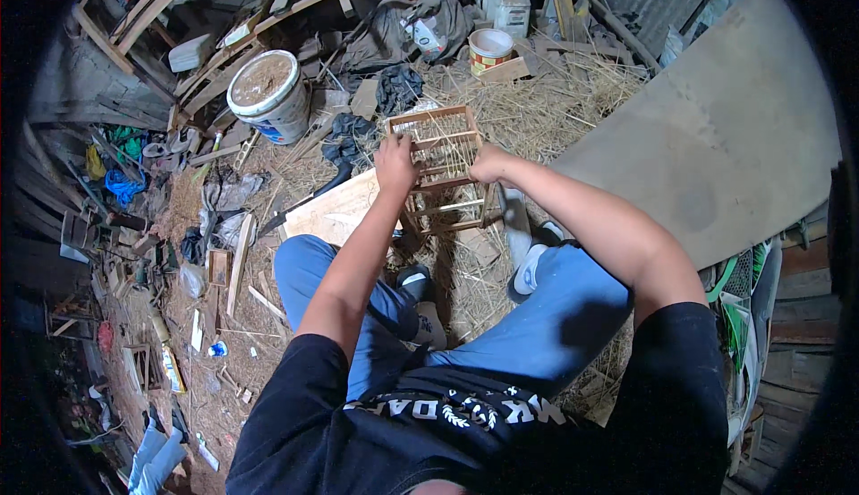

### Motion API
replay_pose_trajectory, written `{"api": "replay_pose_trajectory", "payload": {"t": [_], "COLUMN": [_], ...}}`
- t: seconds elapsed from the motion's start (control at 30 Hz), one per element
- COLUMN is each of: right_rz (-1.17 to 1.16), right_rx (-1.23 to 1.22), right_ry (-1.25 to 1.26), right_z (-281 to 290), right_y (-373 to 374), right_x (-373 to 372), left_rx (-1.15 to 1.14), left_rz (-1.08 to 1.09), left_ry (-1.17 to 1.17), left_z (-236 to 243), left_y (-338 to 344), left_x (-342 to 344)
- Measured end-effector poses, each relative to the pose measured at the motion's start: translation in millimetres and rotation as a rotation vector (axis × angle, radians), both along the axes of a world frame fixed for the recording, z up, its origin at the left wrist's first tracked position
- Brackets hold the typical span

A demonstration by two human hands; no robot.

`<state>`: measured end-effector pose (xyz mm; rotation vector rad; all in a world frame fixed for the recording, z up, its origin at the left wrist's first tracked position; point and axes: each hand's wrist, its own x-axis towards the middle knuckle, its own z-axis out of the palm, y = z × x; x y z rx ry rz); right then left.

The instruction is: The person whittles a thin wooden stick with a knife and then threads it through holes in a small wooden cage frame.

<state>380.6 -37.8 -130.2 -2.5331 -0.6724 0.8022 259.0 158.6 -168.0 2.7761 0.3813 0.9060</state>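
In front of my knees stands a small open wooden frame [445, 185] made of thin slats. My left hand [396, 164] is closed round its left side near the middle slats. Gripping the opposite side is my right hand [489, 163], its fingers curled over the edge. Straw shows through the gaps between the slats. Beside the frame, under my left forearm, lies a pale wooden board [335, 209]. A long tool with a black handle [335, 178] rests along that board's far edge; its kind is unclear.
Beyond the frame is a large white bucket [265, 88] with a dirty top, and a smaller tub [490, 50] stands farther right. A big flat grey sheet [707, 128] leans in from the right. Wood scraps, black plastic and straw cover the ground at left.
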Motion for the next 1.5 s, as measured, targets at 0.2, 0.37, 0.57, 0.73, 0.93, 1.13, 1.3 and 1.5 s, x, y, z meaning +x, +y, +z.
{"api": "replay_pose_trajectory", "payload": {"t": [0.2,0.37,0.57,0.73,0.93,1.13,1.3,1.5], "right_rz": [0.097,0.044,-0.003,-0.016,-0.074,-0.118,-0.134,-0.179], "right_rx": [-0.03,-0.03,-0.038,-0.007,0.119,0.105,0.17,0.321], "right_ry": [-0.049,-0.006,-0.034,-0.01,-0.023,0.041,0.055,0.207], "right_z": [-1,-4,2,13,30,31,19,8], "right_y": [-4,-6,-6,-4,-7,-9,-13,-24], "right_x": [2,8,12,18,12,28,27,13], "left_rx": [0.153,0.133,-0.013,-0.101,-0.865,-0.807,-0.357,-0.544], "left_rz": [0.028,-0.026,-0.116,-0.158,-0.031,-0.123,-0.252,0.103], "left_ry": [0.202,0.108,-0.037,-0.187,-0.374,-0.385,-0.06,-0.158], "left_z": [-3,-15,-10,-5,4,17,14,-35], "left_y": [13,10,1,-10,-18,-18,-21,-17], "left_x": [21,17,7,2,-10,-11,-28,-38]}}
